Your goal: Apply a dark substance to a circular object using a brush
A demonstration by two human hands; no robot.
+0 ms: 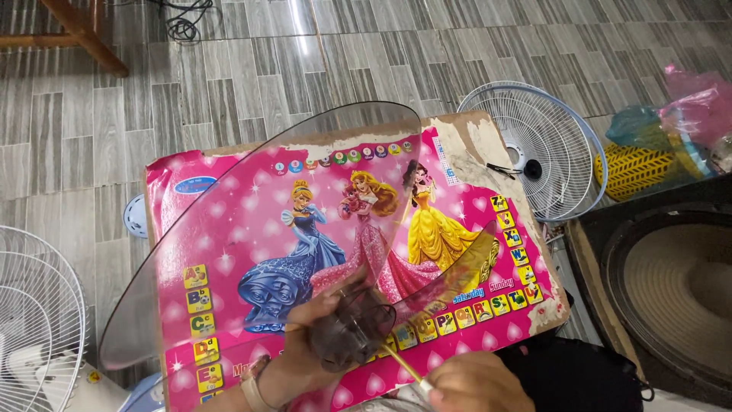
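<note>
Smoky, see-through plastic formed the fan blade [259, 229] that you held over the pink board [229, 191], a low worktop printed with three gowned figures and rows of small letter tiles. Your left hand [320, 336] was closed on the blade's dark hub [354, 332] near the board's near edge, the fingers wrapped round the hub's left side; the hub's tint hid the fingertips behind it. One broad vane swept up and left past the board's far edge, and a second, narrower vane [457, 267] reached toward the right edge, tinting the yellow tiles under it.

Your right hand [476, 381] sat at the near edge, largely cut off by the frame. It was closed on a thin yellow stick-like tool [400, 362] whose tip pointed up toward the hub; whether the tip touched the hub could not be made out, and the kind of tool was unclear.

The board's far right corner was worn to bare brown [473, 137]. Beyond the right edge a white wire fan guard [534, 145] lay on the tiled floor [229, 76]. Another white guard [38, 305], partly cropped, lay off the left edge. A large round speaker cone [671, 290] was cut off at right, with pink and blue plastic bags [686, 107] behind it.
</note>
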